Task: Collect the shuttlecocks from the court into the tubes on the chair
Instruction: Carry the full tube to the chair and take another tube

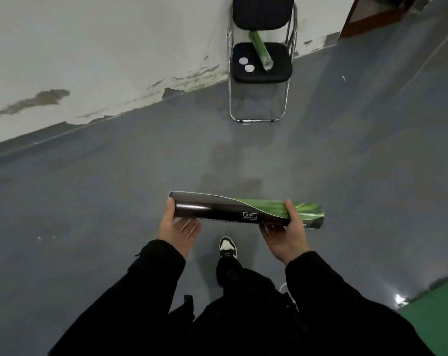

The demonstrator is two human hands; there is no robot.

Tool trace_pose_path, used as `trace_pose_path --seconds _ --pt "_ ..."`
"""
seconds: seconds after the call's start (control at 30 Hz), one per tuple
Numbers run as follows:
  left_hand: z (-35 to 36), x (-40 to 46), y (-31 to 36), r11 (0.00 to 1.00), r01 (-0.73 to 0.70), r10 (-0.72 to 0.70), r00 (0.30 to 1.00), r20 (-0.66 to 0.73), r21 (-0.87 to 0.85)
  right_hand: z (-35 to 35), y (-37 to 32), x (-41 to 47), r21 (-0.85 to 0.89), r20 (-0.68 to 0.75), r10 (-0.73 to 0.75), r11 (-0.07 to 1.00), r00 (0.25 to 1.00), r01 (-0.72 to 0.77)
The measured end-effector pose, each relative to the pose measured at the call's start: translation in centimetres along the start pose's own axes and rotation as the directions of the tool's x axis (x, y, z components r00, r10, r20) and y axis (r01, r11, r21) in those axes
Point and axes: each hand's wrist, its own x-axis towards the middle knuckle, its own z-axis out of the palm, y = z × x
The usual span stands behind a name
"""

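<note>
While a black-and-green tube (246,210) is held level across the body, it is gripped at both ends. The left hand (178,228) is set at the black end, thumb over the top near the rim and fingers spread loosely below, palm up. The right hand (285,235) is wrapped around the green part, thumb over the top, fingers curled beneath, short of the tube's right end. A small white label with print is seen on the tube's dark middle.

Ahead, a chair (261,70) with a black seat and a chrome frame is placed against a stained white wall (102,47). On its seat a second tube (261,50), green, is laid slantwise, its far end tilted up toward the backrest. Two white caps (246,65) are laid on the seat, left of that tube and just beside each other.

A grey floor (89,188) is spread below, and a green court patch (438,317) is seen at the lower right. One black-and-white shoe (228,246) is visible between the black sleeves. Whether either tube contains shuttlecocks cannot be told.
</note>
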Motion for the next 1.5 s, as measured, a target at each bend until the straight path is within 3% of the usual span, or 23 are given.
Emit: trace_pose_path --seconds 0.3,0.4,0.5,0.7,0.83,0.97,1.2,1.33,1.5 --pt "13.5 14.6 14.9 0.998 0.04 -0.045 0.992 0.12 0.049 24.0 -6.5 10.1 -0.04 0.102 -0.028 0.999 0.994 0.032" --pt "18.2 20.7 19.6 0.999 -0.018 0.012 0.983 0.183 0.029 31.5 -7.9 15.1 -0.035 0.119 -0.012 0.999 0.993 0.017" --pt "22.0 26.7 23.8 0.997 -0.068 0.072 0.985 0.159 -0.027 37.7 -9.0 19.7 -0.044 0.135 -0.046 0.998 0.99 0.053" --pt "31.5 38.3 34.2 0.997 0.067 -0.071 0.989 0.133 0.035 50.2 -14.1 27.5 -0.057 0.177 -0.105 0.992 0.979 0.117" --pt "38.9 45.7 40.7 0.993 0.095 -0.103 0.988 0.118 0.066 54.7 -20.3 32.2 -0.34 0.244 -0.011 0.935 0.97 0.096" --pt "46.4 54.5 44.8 0.995 0.074 -0.078 0.996 0.05 0.062 57.3 -27.3 40.1 -0.554 0.145 -0.032 0.826 0.989 0.108" --pt "57.3 69.2 45.2 0.997 0.075 -0.072 0.989 -0.133 0.022 62.3 -38.5 61.6 -0.587 -0.09 -0.2 0.802 0.976 0.11" --pt "60.8 73.8 44.8 0.995 0.083 -0.093 0.969 -0.229 -0.055 64.5 -40.6 69.9 -0.763 -0.087 -0.321 0.63 0.943 0.145" --pt "61.7 79.2 44.1 0.992 0.098 -0.118 0.939 -0.322 -0.08 64.7 -40.6 79.6 -0.961 0.051 -0.355 0.237 0.933 0.143"
